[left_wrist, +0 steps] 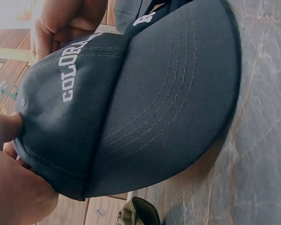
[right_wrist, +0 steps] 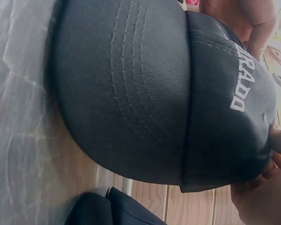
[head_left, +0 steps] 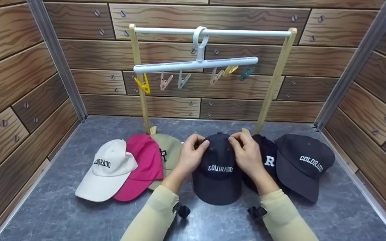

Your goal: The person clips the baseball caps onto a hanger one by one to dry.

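A dark navy baseball cap point(head_left: 218, 187) with white COLORADO lettering is held between both hands, its brim toward the person. My left hand point(head_left: 191, 152) pinches the crown's left side, thumb on the front and fingers behind. On the opposite side my right hand point(head_left: 248, 154) pinches the crown the same way. Both wrist views show the cap's stitched brim point(left_wrist: 173, 93) close over the grey surface, with the thumbs pressing the crown point(right_wrist: 225, 140). The fingers behind the fabric are partly hidden.
At left, a white cap point(head_left: 112, 160), a pink cap point(head_left: 142, 157) and an olive cap point(head_left: 169, 140) overlap. To the right lie a navy R cap point(head_left: 263, 144) and a dark COLORADO cap point(head_left: 300, 150). Behind, a rack point(head_left: 246, 32) bears a white hanger point(head_left: 226, 62) with several clothespins point(head_left: 144, 85).
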A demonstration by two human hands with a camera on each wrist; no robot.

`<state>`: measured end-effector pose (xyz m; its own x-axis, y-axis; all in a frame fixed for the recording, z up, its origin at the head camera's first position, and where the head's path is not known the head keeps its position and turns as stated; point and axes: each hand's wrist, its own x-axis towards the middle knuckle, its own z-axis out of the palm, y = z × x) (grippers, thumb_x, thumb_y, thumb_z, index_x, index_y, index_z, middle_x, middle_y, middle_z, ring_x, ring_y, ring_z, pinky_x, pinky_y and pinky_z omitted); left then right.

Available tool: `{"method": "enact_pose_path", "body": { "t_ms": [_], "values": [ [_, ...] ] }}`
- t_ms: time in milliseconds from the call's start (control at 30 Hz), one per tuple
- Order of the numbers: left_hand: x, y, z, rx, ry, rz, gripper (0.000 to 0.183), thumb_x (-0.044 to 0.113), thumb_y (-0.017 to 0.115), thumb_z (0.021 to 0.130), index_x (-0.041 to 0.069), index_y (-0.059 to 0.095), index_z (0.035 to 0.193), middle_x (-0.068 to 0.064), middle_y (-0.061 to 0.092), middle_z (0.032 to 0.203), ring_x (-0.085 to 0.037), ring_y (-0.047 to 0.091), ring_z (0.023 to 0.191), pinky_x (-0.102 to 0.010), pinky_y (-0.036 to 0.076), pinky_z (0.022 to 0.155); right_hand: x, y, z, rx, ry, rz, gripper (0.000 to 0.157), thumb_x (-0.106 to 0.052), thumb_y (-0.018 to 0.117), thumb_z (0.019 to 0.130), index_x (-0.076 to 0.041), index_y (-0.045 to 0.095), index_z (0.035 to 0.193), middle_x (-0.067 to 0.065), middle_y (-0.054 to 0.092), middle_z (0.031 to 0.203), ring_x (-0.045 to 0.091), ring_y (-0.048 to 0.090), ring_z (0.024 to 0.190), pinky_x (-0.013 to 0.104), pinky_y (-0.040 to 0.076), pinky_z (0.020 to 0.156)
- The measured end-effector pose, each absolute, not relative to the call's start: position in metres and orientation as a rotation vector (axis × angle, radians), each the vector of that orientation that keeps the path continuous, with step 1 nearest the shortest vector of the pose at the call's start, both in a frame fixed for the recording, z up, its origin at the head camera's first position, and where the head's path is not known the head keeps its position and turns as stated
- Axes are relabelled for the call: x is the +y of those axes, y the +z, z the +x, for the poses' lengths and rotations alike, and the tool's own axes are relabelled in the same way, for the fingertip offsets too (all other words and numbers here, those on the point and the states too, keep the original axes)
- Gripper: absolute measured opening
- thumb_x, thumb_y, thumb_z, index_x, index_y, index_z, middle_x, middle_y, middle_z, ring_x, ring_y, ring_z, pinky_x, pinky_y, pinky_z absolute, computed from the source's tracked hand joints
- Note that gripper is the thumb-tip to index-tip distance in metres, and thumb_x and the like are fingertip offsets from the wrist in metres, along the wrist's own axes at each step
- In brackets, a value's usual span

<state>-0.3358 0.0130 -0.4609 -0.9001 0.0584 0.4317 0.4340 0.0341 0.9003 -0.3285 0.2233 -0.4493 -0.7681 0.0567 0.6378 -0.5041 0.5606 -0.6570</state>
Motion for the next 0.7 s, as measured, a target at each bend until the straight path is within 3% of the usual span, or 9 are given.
{"method": "enact_pose_path", "body": {
  "t_ms": [100, 433, 700],
  "values": [
    [0.0127, -0.4611, -0.3365, -2.047, -1.927, -0.524, 0.013, 0.008, 0.072, 0.106, -0.003, 0.07, 0.101, -0.006, 0.066, 0.094, -0.014, 0.058, 0.088, -0.03, 0.048, 0.084, 0.2229, -0.4506, -0.3277, -2.216, 1.153, 0.342, 0.009, -0.011, 0.073, 0.108, -0.004, 0.075, 0.103, 0.01, 0.075, 0.099, 0.027, 0.068, 0.092, 0.04, 0.05, 0.085],
    [0.0104, -0.4616, -0.3388, -2.068, -1.975, -0.545, 0.014, 0.008, 0.067, 0.11, -0.004, 0.066, 0.102, 0.0, 0.065, 0.082, -0.01, 0.058, 0.077, -0.028, 0.049, 0.078, 0.2206, -0.4478, -0.3268, -2.283, 1.133, 0.324, 0.012, -0.013, 0.067, 0.112, -0.004, 0.07, 0.105, 0.012, 0.075, 0.099, 0.03, 0.068, 0.092, 0.05, 0.052, 0.086],
    [0.0131, -0.463, -0.3393, -2.047, -2.061, -0.552, 0.012, 0.005, 0.063, 0.11, -0.006, 0.063, 0.103, 0.002, 0.064, 0.083, -0.009, 0.06, 0.078, -0.026, 0.05, 0.078, 0.2219, -0.4503, -0.3262, -2.298, 1.184, 0.326, 0.013, -0.014, 0.065, 0.113, -0.006, 0.068, 0.104, 0.007, 0.069, 0.093, 0.026, 0.064, 0.089, 0.041, 0.049, 0.084]
  ]
}}
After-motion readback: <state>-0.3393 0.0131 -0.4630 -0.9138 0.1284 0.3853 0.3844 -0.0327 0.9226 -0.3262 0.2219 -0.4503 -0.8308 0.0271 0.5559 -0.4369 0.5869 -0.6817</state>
